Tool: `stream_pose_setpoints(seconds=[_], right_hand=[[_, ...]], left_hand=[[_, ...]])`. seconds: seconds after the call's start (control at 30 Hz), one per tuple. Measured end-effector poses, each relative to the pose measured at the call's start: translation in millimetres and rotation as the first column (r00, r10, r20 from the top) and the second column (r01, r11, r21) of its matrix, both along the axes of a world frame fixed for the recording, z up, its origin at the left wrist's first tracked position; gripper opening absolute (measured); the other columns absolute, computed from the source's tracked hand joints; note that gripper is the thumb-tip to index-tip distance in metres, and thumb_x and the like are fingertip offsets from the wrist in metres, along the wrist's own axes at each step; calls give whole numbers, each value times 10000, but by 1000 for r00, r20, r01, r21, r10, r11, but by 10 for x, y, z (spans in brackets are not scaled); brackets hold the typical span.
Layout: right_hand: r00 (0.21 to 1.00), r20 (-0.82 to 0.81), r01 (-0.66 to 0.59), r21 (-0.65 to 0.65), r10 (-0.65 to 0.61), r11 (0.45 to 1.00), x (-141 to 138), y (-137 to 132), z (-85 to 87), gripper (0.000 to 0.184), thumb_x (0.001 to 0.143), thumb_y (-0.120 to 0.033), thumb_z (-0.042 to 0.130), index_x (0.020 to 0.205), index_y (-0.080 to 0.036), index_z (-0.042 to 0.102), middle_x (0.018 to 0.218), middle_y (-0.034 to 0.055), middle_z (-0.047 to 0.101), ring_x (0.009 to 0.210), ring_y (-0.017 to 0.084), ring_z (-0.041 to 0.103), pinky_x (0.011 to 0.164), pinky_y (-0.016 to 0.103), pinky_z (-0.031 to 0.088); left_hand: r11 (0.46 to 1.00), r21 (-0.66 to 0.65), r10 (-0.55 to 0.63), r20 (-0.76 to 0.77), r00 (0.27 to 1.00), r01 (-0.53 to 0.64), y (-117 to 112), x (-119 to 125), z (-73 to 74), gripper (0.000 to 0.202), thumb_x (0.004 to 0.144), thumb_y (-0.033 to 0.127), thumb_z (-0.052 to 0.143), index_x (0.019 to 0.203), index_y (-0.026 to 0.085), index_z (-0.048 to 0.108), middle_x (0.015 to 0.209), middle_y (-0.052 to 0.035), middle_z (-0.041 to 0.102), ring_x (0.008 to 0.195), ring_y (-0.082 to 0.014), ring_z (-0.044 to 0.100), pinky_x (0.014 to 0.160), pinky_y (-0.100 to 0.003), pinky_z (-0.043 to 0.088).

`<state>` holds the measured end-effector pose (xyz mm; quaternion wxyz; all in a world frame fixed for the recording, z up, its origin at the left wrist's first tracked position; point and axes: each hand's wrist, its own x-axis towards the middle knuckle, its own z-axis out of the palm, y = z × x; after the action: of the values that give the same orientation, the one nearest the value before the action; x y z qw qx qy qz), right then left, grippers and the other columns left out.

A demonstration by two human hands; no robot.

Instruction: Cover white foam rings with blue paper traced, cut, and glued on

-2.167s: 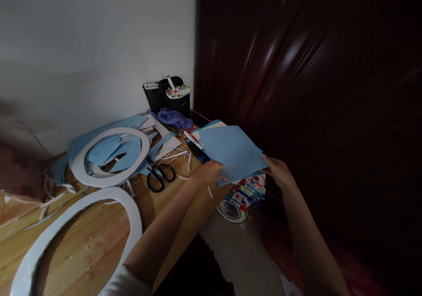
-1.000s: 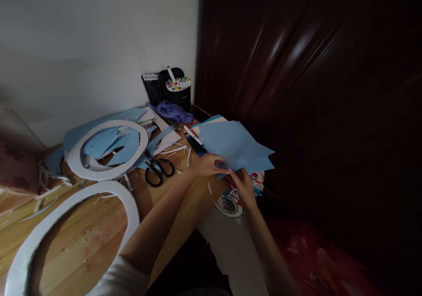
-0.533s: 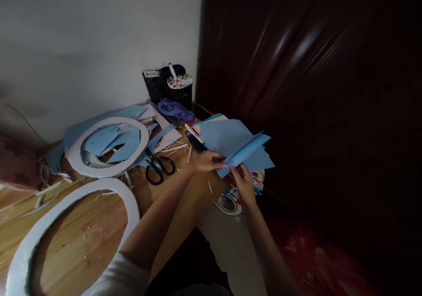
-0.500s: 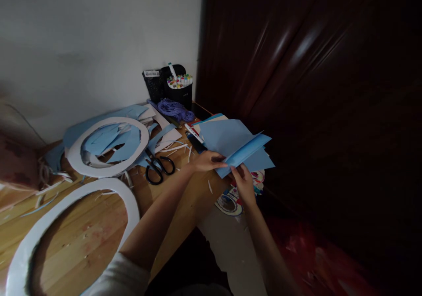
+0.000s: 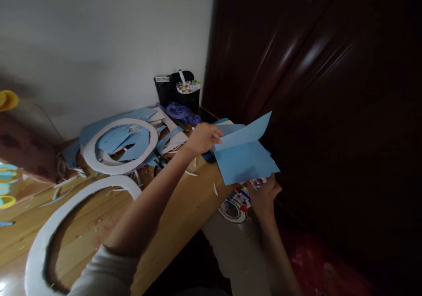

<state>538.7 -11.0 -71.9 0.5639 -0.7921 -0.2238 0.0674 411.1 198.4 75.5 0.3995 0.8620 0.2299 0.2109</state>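
Blue, angular paper (image 5: pixel 244 160) is pinched by the left hand (image 5: pixel 201 138); the right hand's grip (image 5: pixel 264 198) I cannot tell.

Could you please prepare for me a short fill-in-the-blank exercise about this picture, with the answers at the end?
1. The colour of the paper in the left hand is ____.
2. On the wooden table lie ____ large white rings.
3. The colour of the case that holds the markers is ____.
4. The ____ hand is farther from these rings.

Missing words: blue; two; black; right.
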Motion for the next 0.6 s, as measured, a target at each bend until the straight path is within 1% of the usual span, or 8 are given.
stream_pose_setpoints(seconds=[0.1,0.17,0.23,0.3,0.33,0.4,0.53,0.6], right_hand=[[994,106,48,-87,-39,995,-2,2,105,1002,621,-578,657,1390,-53,285,1367,267,313,1225,407,390,1029,570,334],[996,-10,-88,-53,88,995,-32,100,158,913,642,-628,627,1357,-124,366,1351,227,382,1133,357,507,956,530,432],[949,-179,-253,50,258,966,-89,266,198,823,656,-663,609,1308,-194,430,1374,178,421,1154,325,527,954,492,457],[877,-272,-372,138,396,918,-161,463,233,736,683,-694,568,1245,-224,499,1355,142,491,1186,304,528,958,457,471],[850,-286,-411,164,442,897,-197,561,250,700,705,-705,533,1215,-226,530,1327,132,531,1177,295,543,942,439,488],[840,-274,-435,177,469,883,-250,732,282,657,742,-702,484,1179,-220,565,1270,123,590,1137,279,580,885,403,527],[913,-191,-341,126,360,932,-242,938,310,637,726,-612,587,1191,-179,545,1265,127,593,1088,269,603,840,371,534],[950,-122,-283,62,289,957,-183,982,308,556,696,-596,623,1039,-159,609,1094,128,668,935,279,641,744,378,531]], left_hand=[[1000,12,26,100,995,-27,2,-345,588,212,697,155,716,909,159,693,766,39,687,761,-152,671,751,-286,515],[999,5,51,221,974,-54,51,-669,882,264,674,199,739,931,161,690,697,68,667,730,-156,671,721,-309,511],[986,13,151,327,933,-165,180,-1011,1004,333,626,229,780,939,166,690,669,74,663,721,-150,663,729,-316,502],[953,-75,302,345,889,-294,374,-1323,934,343,587,204,801,908,164,687,664,61,662,693,-129,646,731,-293,494],[918,-159,396,315,863,-363,479,-1458,839,321,576,177,802,873,164,680,658,55,662,685,-122,641,729,-281,491],[882,-215,466,256,847,-420,666,-1678,579,286,576,178,798,820,148,653,619,36,655,629,-129,630,670,-281,499],[829,-286,528,112,842,-482,871,-1943,47,299,583,202,818,788,137,610,611,25,647,583,-112,615,640,-266,505],[806,-304,537,20,843,-507,908,-1996,-145,258,669,222,780,838,132,607,672,18,648,602,-106,610,634,-266,513]])
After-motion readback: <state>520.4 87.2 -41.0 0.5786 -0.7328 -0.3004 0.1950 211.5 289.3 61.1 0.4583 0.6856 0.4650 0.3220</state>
